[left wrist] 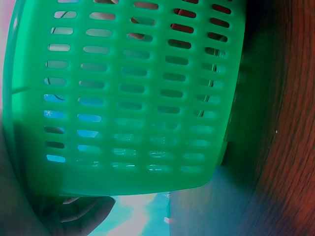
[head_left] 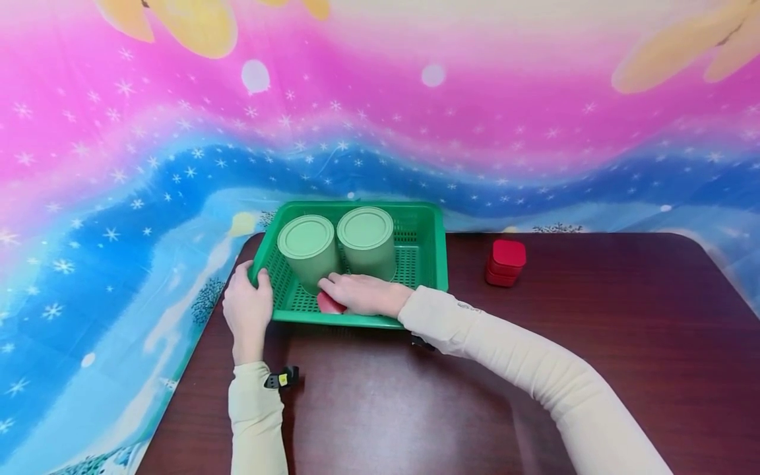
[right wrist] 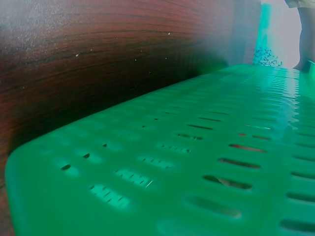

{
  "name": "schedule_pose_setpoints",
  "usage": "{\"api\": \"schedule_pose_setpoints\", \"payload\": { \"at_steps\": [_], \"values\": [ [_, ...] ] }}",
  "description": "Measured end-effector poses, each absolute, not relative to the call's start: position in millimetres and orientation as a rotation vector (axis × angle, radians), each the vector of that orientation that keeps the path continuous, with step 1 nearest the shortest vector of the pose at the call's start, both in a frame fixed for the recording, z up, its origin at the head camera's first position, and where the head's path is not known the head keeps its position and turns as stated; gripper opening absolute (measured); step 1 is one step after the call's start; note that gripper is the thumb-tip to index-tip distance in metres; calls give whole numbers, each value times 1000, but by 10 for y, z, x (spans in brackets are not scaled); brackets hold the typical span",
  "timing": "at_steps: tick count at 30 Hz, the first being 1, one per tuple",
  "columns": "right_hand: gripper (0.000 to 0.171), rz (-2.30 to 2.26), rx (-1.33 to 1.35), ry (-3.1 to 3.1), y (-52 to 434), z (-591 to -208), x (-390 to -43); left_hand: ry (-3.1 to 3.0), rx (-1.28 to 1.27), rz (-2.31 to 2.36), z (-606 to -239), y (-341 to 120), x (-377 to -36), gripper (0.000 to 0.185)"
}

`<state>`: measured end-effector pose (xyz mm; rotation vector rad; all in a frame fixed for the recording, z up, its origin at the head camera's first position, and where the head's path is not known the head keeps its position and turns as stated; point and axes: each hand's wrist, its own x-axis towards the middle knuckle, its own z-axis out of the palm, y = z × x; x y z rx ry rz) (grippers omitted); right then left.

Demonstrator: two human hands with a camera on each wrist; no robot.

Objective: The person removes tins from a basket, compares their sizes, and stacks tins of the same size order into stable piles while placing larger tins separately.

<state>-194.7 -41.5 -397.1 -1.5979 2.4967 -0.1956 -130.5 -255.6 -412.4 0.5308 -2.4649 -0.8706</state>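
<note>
A green plastic basket (head_left: 436, 264) with slotted walls stands near the table's back edge. Inside it, side by side, are two pale green cans, the left one (head_left: 306, 237) and the right one (head_left: 365, 229), with their lids facing up. My left hand (head_left: 248, 305) grips the basket's left front corner; in the left wrist view its fingers (left wrist: 86, 216) curl around the outer wall. Reaching over the front rim, my right hand (head_left: 365, 294) holds a small red object (head_left: 330, 303) low in the basket, in front of the cans. The hand covers most of that object.
To the right of the basket, two small red tins (head_left: 506, 262) stand stacked on the dark wooden table (head_left: 380, 402). A colourful patterned cloth (head_left: 380, 132) hangs behind the table and along its left side.
</note>
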Motion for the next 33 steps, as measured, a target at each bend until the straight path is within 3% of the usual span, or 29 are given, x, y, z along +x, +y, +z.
{"api": "schedule_pose_setpoints", "payload": {
  "at_steps": [16,33],
  "values": [
    [66,-330,-1501,2551,-284,-3829,-1902,-2470,541,-917,-4165,-2561,-1312,45],
    [79,-1065,-1349,2540,390,-3438,-1830,-2452,523,-913,-4165,-2592,-1328,44]
  ]
}}
